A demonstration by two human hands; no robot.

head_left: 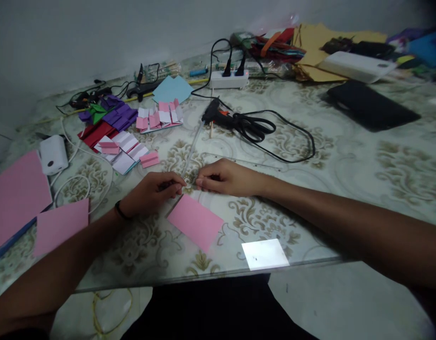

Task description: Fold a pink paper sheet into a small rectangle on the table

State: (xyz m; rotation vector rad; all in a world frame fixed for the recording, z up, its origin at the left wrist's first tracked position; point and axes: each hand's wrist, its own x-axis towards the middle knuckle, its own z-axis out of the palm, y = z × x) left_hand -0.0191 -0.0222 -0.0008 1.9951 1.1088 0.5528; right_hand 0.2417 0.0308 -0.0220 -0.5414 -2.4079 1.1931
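My left hand (156, 192) has its thumb and fingertips pinched together just above the far corner of a pink paper rectangle (195, 223). Close by on the right, my right hand (230, 177) is also closed in a pinch. A small gap separates the two sets of fingertips, and anything between them is too small to make out. The pink paper lies flat on the patterned table cover (345, 189). A thin pale strip (192, 148) runs from the tip of a black glue gun (213, 112) toward my fingers. Behind my right hand lies a clear ruler (246, 161).
Folded pink-and-white paper pieces (123, 150) and purple ones (120, 115) lie at left. Larger pink sheets (17, 198) and a white device (54, 154) flank my left arm. Scissors (256, 127), a power strip (229, 80) and a black flat object (371, 105) sit farther back.
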